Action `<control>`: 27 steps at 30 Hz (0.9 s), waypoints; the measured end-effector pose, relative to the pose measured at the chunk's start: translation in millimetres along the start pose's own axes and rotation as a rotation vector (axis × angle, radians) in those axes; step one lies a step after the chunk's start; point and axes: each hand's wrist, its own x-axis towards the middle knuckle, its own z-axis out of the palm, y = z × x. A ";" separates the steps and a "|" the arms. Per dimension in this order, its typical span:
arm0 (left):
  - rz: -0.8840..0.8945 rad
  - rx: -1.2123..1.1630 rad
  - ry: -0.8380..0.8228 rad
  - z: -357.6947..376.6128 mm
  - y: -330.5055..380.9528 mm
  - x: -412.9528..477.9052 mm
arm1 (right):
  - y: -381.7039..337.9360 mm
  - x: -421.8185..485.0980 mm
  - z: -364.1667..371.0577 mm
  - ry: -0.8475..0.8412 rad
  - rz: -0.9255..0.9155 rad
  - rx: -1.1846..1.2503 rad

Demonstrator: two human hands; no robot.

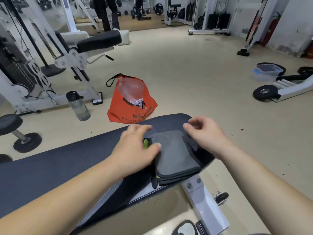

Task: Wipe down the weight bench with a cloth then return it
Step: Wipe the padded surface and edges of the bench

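On the bench (50,167), folded cloth (176,155) lies between both hands' grip.

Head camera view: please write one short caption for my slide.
Both hands, left hand and right hand, hover over a folded grey cloth on the dark weight bench.

This is a gym. A dark blue padded weight bench on a white steel frame (67,167) fills the foreground, with a white cable machine with a black weight stack (18,68) to the left. Black round weight plates (265,92) lie on the beige floor (186,73), and racks of further plates (159,9) stand along the far wall.
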 end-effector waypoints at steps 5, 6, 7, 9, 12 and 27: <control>0.453 0.572 -0.318 32.6 7.0 8.6 | 23.1 10.9 -1.9 0.061 0.051 -0.094; 0.467 0.606 -0.293 35.9 3.6 18.9 | 28.0 12.9 -1.0 0.067 0.064 -0.104; 0.455 0.621 -0.254 38.7 -0.6 33.0 | 32.2 15.2 -0.6 0.069 0.079 -0.108; 0.334 0.625 -0.209 39.8 -4.2 67.3 | 37.5 19.0 -0.8 0.065 0.110 -0.120; 0.091 0.632 -0.188 43.2 8.4 105.4 | 44.5 23.3 1.3 0.065 0.143 -0.118; 0.178 0.679 -0.072 88.3 65.8 127.4 | 43.3 24.3 -10.4 0.205 0.221 0.100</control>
